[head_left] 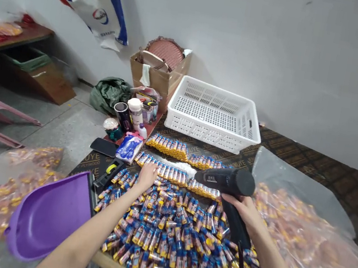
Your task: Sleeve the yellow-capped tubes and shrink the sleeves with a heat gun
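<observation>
My right hand [244, 209] grips the handle of a black hair dryer [222, 180]. Its barrel lies level above the rows and its nozzle points left. My left hand [148, 175] reaches into the left part of a front row of small tubes [172, 174], fingers bent together; its fingertips are partly hidden. These tubes have blue caps, yellow ends and printed labels. Behind them is another row of tubes [168, 146], packed side by side. White material [190, 169] shows between the rows. A wide heap of loose tubes [168, 234] spreads in front of me.
A white plastic crate [209, 132] stands at the back. Left are a purple scoop [53, 218], a tape dispenser [110, 173], a phone [103, 146], a blue-and-white packet [129, 146] and bottles [135, 112]. Filled clear bags lie right [306, 239] and far left [13, 188].
</observation>
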The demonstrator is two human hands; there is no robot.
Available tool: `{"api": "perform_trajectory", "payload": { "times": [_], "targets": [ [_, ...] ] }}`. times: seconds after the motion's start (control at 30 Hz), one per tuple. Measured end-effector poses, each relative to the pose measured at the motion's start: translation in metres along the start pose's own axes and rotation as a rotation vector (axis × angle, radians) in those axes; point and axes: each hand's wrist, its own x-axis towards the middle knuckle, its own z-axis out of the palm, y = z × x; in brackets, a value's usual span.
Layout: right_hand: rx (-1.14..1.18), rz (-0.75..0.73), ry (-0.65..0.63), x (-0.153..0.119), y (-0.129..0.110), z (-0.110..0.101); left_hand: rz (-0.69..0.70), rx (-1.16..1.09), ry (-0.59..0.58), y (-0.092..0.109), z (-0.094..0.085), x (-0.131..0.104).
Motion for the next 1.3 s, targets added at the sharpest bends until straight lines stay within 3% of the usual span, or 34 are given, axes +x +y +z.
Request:
{"api": "perform_trajectory", "payload": {
  "times": [0.17,0.27,0.33,0.43,0.5,0.57,0.7,0.77,0.87,1.0,1.03,1.17,1.23,1.3],
  "targets": [
    [0.145,0.059,0.144,-0.028,0.013,-0.028,0.259,0.004,-0.217,0.069,0.046,0.058],
    [0.168,0.075,0.19,-0.035,0.018,-0.033,0.318,0.025,-0.295,0.087,0.061,0.069],
    [0.183,0.085,0.233,-0.035,0.02,-0.034,0.327,0.041,-0.32,0.089,0.062,0.061],
    [0.226,0.084,0.267,-0.031,0.025,-0.036,0.389,0.047,-0.338,0.086,0.057,0.03],
    [0.245,0.104,0.232,-0.025,0.026,-0.035,0.512,0.016,-0.363,0.084,0.05,0.012],
    [0.257,0.121,0.186,-0.017,0.027,-0.031,0.552,0.006,-0.347,0.08,0.043,0.007],
    [0.238,0.087,0.083,0.004,0.022,-0.013,0.224,0.118,-0.195,0.066,0.031,0.037],
    [0.203,0.083,0.018,0.014,0.019,-0.001,0.147,0.145,-0.2,0.059,0.029,0.048],
    [0.184,0.078,-0.047,0.024,0.017,0.014,0.186,0.13,-0.239,0.054,0.032,0.033],
    [0.198,0.067,-0.113,0.028,0.021,0.022,0.394,0.049,-0.272,0.054,0.029,-0.004],
    [0.205,0.066,-0.128,0.029,0.022,0.024,0.379,0.052,-0.247,0.053,0.026,-0.005],
    [0.216,0.051,-0.155,0.029,0.022,0.03,-0.03,0.157,-0.021,0.031,0.007,0.029],
    [0.216,0.017,-0.17,0.029,0.019,0.035,-0.148,0.197,0.005,0.017,0.001,0.048],
    [0.204,0.0,-0.197,0.03,0.015,0.041,-0.181,0.227,-0.01,0.007,-0.002,0.055]
  ]
}}
